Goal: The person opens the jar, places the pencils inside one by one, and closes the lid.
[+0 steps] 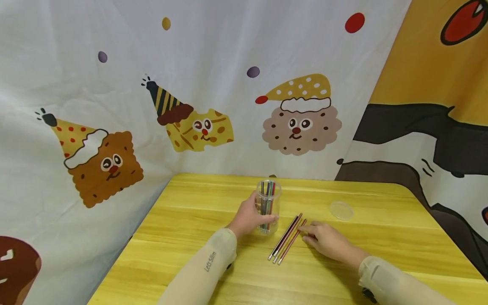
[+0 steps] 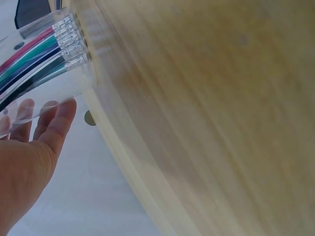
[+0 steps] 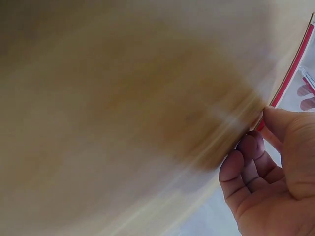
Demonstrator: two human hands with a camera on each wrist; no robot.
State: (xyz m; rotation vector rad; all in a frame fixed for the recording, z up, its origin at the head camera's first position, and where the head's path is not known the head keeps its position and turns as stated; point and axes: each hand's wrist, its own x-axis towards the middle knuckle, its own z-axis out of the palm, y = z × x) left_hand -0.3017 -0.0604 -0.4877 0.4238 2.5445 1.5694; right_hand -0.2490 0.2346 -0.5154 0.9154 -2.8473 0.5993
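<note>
My left hand grips a clear plastic jar from its left side, thumb across the front. Several coloured pencils with silver eraser ends stand in the jar, those ends at its bottom. To the right of the jar, a small group of pencils lies slantwise on the table, eraser ends towards me. My right hand pinches the rightmost one, a red pencil, between thumb and forefinger, with the other fingers curled beside it. The jar's mouth has no lid on it.
A clear round lid lies on the wooden table, behind and to the right of my right hand. A white curtain printed with cartoon biscuits hangs along the back and left edges of the table.
</note>
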